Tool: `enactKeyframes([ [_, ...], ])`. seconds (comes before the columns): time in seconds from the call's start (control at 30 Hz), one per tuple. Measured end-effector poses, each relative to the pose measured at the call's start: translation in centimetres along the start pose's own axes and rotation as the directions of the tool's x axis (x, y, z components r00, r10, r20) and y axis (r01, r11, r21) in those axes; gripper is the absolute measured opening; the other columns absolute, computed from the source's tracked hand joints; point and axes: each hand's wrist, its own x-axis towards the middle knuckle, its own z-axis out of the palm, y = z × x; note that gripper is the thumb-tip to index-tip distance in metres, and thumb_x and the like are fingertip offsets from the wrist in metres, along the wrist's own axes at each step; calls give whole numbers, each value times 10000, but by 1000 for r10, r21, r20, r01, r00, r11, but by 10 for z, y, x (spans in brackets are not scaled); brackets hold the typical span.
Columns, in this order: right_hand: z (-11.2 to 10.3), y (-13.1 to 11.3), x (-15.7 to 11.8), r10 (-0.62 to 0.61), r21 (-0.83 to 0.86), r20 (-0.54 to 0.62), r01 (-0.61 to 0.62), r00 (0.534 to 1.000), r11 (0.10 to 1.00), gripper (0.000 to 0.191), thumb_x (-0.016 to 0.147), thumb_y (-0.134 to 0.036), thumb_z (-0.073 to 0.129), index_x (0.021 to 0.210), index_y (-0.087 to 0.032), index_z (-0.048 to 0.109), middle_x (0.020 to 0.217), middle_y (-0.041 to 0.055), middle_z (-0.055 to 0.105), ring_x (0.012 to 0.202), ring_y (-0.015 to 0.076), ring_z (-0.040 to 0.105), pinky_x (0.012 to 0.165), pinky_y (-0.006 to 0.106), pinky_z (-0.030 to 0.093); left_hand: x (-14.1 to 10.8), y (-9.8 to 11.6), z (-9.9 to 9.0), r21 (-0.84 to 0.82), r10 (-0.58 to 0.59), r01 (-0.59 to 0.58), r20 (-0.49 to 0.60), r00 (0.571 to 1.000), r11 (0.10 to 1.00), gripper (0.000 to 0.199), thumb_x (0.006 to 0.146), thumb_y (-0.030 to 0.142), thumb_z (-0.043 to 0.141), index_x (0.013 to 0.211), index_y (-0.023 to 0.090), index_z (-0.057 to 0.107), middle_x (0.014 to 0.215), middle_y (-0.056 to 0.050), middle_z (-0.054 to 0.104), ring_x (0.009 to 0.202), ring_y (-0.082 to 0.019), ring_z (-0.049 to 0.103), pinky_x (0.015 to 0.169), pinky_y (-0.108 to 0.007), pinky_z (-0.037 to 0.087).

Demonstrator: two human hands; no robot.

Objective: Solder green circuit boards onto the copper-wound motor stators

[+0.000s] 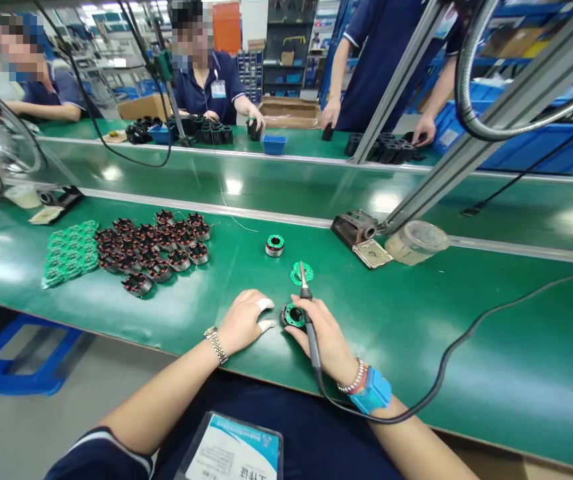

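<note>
My right hand [329, 337] is closed on a soldering iron [313, 343], whose tip points away from me. The same hand's fingers also touch a motor stator [293, 315] topped with a green ring-shaped circuit board. Just left of that stator is my left hand [243, 323], holding nothing, thumb and fingers apart, with white covers on two fingertips. Partly behind the iron's tip lie loose green circuit boards [296, 272]. Farther back, another stator [275, 247] with a green board on top stands upright on the green bench [246, 267].
Several bare stators [159, 243] are grouped at the left beside a panel of green boards [71, 250]. A soldering iron stand [355, 228] and a plastic tub [416, 241] stand at the right. The iron's cable [446, 360] crosses my right forearm. Co-workers handle black parts across the bench.
</note>
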Motion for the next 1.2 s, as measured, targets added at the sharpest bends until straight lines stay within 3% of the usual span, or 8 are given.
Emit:
enactKeyframes([
  [0.2,-7,12,3,-52,132,123,36,991,991,281,792,-158,540,1044,-225,436,1145,114,575,1035,213,572,869,387,481,-5,-2,-11,-170,87,-109,-134,987,979,156,830,253,513,853,178,647,837,-66,671,821,-182,582,798,-345,451],
  [0.33,-15,19,15,-135,274,273,58,953,960,277,803,-172,531,1043,-231,406,1184,123,564,1084,194,560,880,366,474,-4,3,-16,-390,-50,10,-92,994,921,151,806,263,539,830,178,661,817,-62,684,774,-171,598,754,-310,465],
  [0.5,-23,23,26,-253,406,361,93,898,909,331,792,-113,498,1077,-215,364,1210,152,545,1146,194,514,894,371,458,4,10,-13,-741,-303,357,215,928,568,155,731,294,608,748,144,638,743,-37,664,692,-144,595,691,-262,469],
  [0.6,-21,18,25,-206,369,248,104,947,923,313,793,-86,475,1064,-213,380,1142,136,583,1065,187,567,872,364,468,7,12,-10,-799,-364,495,373,853,341,210,691,333,638,704,126,604,606,-3,607,534,-101,539,571,-230,447],
  [0.67,-17,12,24,-158,275,121,120,980,954,281,800,-90,486,1045,-213,421,1033,105,618,949,180,601,820,346,488,8,13,-9,-796,-364,543,438,822,267,235,671,351,650,684,125,588,551,16,572,471,-83,503,515,-214,421],
  [0.77,-9,3,25,-211,135,21,206,977,969,249,813,-92,490,1037,-200,477,851,62,615,813,172,576,717,308,503,11,14,-10,-800,-340,553,465,817,232,240,654,348,659,647,128,565,515,30,537,453,-79,492,493,-204,406],
  [0.93,-1,1,31,-378,-11,20,378,926,926,170,848,-94,451,983,-175,515,701,43,567,788,197,519,703,338,484,10,14,-10,-815,-321,527,446,835,240,233,675,341,645,646,132,547,525,39,514,453,-72,480,494,-204,405],
  [1.2,11,-9,21,-252,-58,-56,249,966,967,177,802,-60,455,923,-171,520,697,53,559,711,196,494,636,345,471,8,14,-6,-835,-313,473,386,868,282,183,721,308,604,700,139,538,589,32,528,472,-65,493,496,-200,419],
])
